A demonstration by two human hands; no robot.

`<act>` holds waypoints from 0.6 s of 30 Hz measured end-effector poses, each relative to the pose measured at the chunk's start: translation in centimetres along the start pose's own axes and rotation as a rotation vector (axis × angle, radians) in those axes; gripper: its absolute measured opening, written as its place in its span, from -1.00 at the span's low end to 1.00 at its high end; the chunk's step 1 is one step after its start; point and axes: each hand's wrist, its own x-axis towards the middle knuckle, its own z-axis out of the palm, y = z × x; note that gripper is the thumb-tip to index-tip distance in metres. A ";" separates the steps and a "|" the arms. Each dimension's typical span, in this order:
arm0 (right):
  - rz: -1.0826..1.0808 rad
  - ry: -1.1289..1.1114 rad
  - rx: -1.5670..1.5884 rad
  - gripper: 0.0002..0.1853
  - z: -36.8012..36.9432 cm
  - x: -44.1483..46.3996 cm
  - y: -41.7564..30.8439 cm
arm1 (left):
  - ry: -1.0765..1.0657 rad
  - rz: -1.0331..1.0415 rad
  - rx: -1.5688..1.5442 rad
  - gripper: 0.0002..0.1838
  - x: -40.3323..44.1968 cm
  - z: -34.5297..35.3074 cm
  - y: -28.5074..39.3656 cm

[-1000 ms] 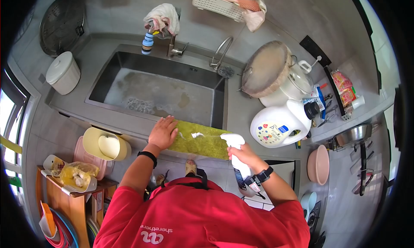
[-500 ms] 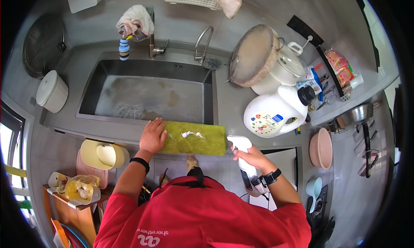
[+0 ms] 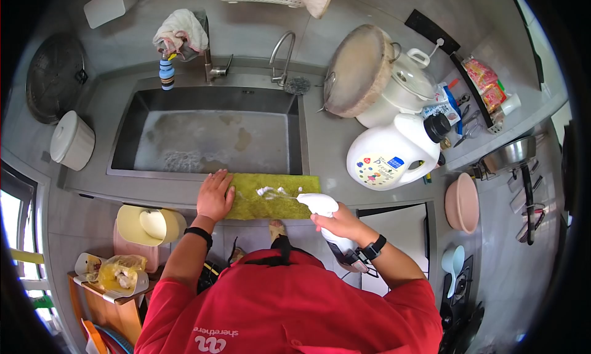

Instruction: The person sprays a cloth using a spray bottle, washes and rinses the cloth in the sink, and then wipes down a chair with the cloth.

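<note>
A rectangular green pad with a fuzzy surface (image 3: 268, 209) lies along the counter's front edge, before the sink. My left hand (image 3: 215, 196) rests on its left end, fingers stretched out and open. White foam (image 3: 265, 191) sits in dabs and a streak across the pad's upper side. In my right hand (image 3: 340, 223) is a white spray bottle (image 3: 318, 202), the fingers wrapped round its neck and trigger. Its nozzle points left, over the right part of the pad. A thin streak of spray shows between nozzle and foam.
Behind the pad, the sink (image 3: 215, 132) holds shallow cloudy water. To the right stand a large white detergent jug (image 3: 385, 163), a round wooden board (image 3: 360, 71) and a white pot (image 3: 409, 86). A yellow bin (image 3: 126, 225) is below the counter at left.
My right hand has brought the spray bottle left, over the pad. More foam lies on the pad, further right too. My left hand stays on the pad's left end.
</note>
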 end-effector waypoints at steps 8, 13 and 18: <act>-0.082 -0.092 0.031 -0.62 0.7 1.0 -0.6 | 0.004 0.007 0.016 -0.60 -0.1 0.2 0.0; 0.100 0.023 -0.039 -0.52 0.6 1.2 -1.4 | -0.013 0.006 0.013 -0.60 0.0 0.1 -0.2; 0.053 -0.061 -0.054 -0.52 -0.8 0.3 -1.7 | -0.019 0.014 0.000 -0.59 0.1 0.2 -0.2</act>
